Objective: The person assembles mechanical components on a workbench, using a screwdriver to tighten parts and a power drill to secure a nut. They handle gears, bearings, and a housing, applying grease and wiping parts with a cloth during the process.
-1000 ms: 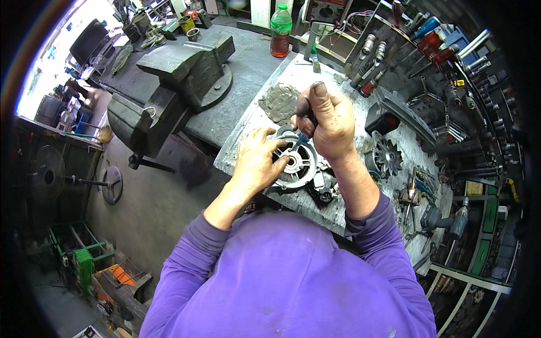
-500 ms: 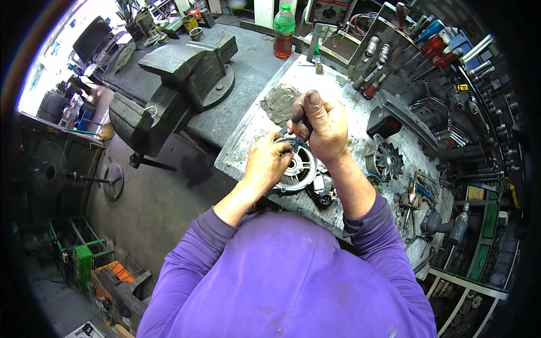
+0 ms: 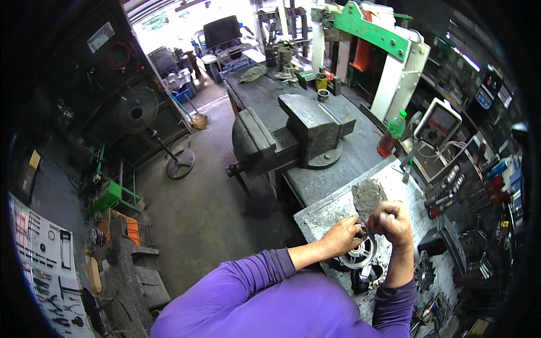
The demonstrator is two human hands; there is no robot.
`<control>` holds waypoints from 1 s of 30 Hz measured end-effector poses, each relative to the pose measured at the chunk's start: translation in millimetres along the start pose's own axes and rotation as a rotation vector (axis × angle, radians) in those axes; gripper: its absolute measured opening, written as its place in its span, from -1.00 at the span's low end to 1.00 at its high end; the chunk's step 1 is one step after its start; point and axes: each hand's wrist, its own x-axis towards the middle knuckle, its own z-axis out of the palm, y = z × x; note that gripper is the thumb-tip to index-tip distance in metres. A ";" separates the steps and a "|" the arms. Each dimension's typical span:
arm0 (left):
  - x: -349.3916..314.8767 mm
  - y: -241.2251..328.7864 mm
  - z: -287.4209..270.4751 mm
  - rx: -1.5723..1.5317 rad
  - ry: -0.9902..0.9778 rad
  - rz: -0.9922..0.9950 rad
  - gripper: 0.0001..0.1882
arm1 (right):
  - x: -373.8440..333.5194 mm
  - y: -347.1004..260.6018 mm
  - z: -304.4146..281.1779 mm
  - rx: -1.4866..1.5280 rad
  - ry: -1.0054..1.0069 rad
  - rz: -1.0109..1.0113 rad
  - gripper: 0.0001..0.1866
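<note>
A round silvery metal housing (image 3: 360,254) lies on the grey worktop (image 3: 321,217) at the lower right. My left hand (image 3: 340,236) rests on its left rim, fingers curled over the part. My right hand (image 3: 391,222) is closed in a fist just above the housing, gripping a small dark tool whose tip (image 3: 363,228) points down toward the part. A dark toothed wheel (image 3: 424,274) lies to the right of my right forearm, and a crumpled grey rag (image 3: 368,194) sits beyond my hands.
A large bench vise (image 3: 293,138) stands on the bench behind. A red drink bottle (image 3: 391,135), a meter (image 3: 438,127), sockets and hand tools (image 3: 445,188) crowd the right side. A green and white press (image 3: 389,50) rises at the back. A floor fan (image 3: 141,115) stands left.
The view has swung up and left, so the bench and my hands now sit lower right. My hands stay on the housing, the left one shifted slightly toward the tool.
</note>
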 end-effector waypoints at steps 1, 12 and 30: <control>-1.5 0.2 -0.6 0.002 -0.040 -0.021 -0.79 | 0.9 2.5 3.6 0.065 0.135 0.049 -0.52; 53.2 -3.0 -24.7 0.124 -0.484 0.369 -0.78 | -21.8 18.7 18.6 0.035 0.623 -0.163 -0.50; 13.1 26.0 16.1 0.106 -0.041 0.127 -0.77 | -22.9 9.4 -10.1 0.160 0.082 -0.177 -0.38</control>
